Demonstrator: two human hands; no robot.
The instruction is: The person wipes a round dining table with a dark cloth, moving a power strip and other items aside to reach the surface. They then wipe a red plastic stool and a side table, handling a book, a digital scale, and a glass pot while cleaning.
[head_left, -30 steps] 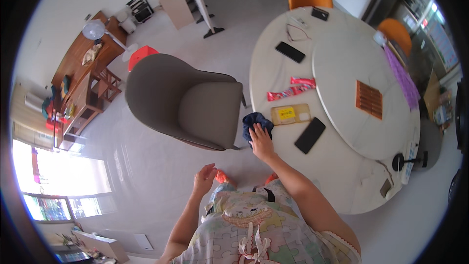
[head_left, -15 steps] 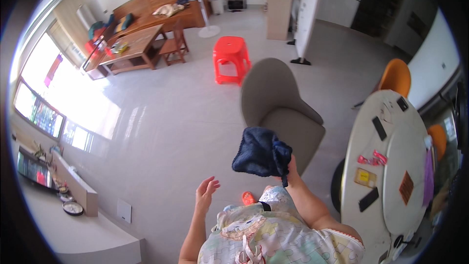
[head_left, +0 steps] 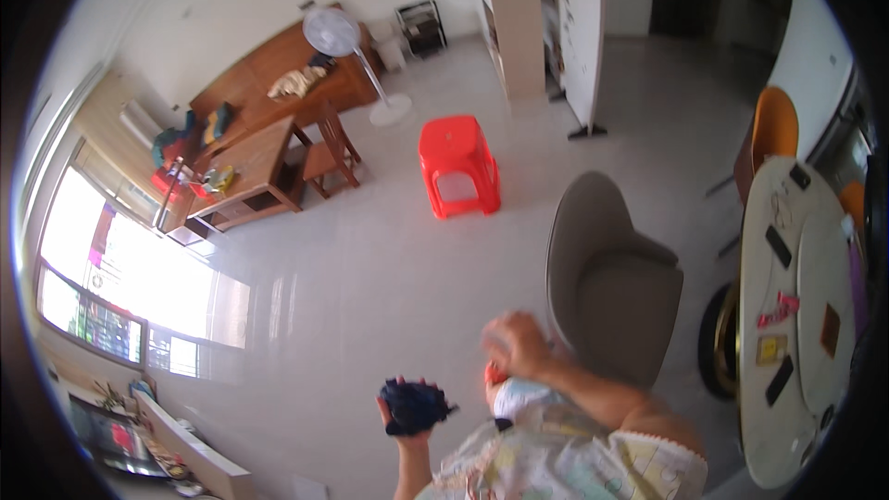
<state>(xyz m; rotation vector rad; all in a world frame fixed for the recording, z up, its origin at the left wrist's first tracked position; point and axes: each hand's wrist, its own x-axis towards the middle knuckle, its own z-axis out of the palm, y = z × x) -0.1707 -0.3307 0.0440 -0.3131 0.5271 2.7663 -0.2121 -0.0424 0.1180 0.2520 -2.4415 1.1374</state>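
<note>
A dark blue plush cloth (head_left: 414,406) is bunched in my left hand (head_left: 413,436), low in the middle of the view. My fingertips show along its far edge, and the palm lies under it. To the right, my right hand (head_left: 520,344) is held out with nothing visible in it. Its fingers are loosely bent and apart, a little blurred by motion. An orange slipper (head_left: 496,373) on my foot shows just below that hand. A grey padded chair (head_left: 625,306) stands to the right of my right hand.
A red plastic stool (head_left: 458,162) stands ahead on the floor. On the right, a pale oval table (head_left: 761,417) bears phones and small items. Far left are a wooden coffee table (head_left: 255,157), a wooden chair (head_left: 331,156) and a standing fan (head_left: 333,32).
The blue cloth has passed from my right hand to my left and is bunched smaller. The view has shifted left, so the grey chair and oval table sit farther right.
</note>
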